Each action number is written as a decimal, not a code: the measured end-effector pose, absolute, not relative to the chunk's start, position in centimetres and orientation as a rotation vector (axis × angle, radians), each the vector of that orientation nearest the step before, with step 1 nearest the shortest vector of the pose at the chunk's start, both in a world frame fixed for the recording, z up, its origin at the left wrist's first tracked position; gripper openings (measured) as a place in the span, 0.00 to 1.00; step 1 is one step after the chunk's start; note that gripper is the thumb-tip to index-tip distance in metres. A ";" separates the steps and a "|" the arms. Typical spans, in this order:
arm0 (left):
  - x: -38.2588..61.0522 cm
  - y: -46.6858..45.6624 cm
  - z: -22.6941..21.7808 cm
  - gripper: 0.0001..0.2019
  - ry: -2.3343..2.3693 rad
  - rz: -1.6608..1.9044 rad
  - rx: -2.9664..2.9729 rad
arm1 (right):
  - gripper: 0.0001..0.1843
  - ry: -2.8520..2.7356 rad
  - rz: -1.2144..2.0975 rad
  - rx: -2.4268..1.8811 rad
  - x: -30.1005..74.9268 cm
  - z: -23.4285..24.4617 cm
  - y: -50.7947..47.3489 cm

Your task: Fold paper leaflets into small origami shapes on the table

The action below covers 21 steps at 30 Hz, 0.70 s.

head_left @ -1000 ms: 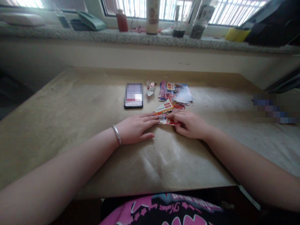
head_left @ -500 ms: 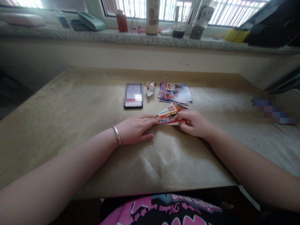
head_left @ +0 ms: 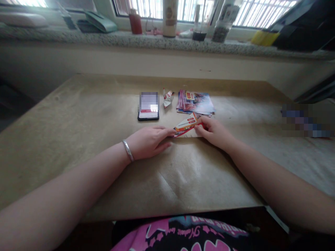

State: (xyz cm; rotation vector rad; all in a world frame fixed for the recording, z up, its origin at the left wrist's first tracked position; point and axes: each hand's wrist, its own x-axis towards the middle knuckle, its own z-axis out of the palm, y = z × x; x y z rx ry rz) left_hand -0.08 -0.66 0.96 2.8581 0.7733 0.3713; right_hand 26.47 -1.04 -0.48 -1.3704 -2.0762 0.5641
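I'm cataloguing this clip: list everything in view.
Table: 1, tan, foreground
Phone: 1, black, on table
Paper figure: 1, white-red, right of phone
Stack: 1, multicoloured, right of paper figure
Sheet: 1, red-orange-white, nearer than stack
Pixelated things: count unclear, bluish, table's right
Window: 1, bright, top
Sill: 1, speckled grey, under window
Containers: 4, red, cream, clear, mid-sill
Other items: several, pinkish, green, left sill
Bulky items: 2, yellow, black, right sill
Garment: 1, black-pink, bottom
Bracelet: 1, silver, left wrist
Left hand: 1, bare, at sheet's left end
Right hand: 1, bare, gripping sheet
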 end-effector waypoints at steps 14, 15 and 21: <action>-0.2 -0.6 0.2 0.21 0.741 0.387 2.968 | 0.08 -2.056 0.388 -1.568 26.4 -0.4 -1.0; -0.2 -0.6 0.2 0.21 0.742 0.394 2.960 | 0.08 -2.067 0.378 -1.572 26.4 -0.4 -1.0; -0.1 -0.7 0.1 0.18 0.710 0.419 2.979 | 0.06 -2.111 0.353 -1.559 26.7 -0.7 -0.8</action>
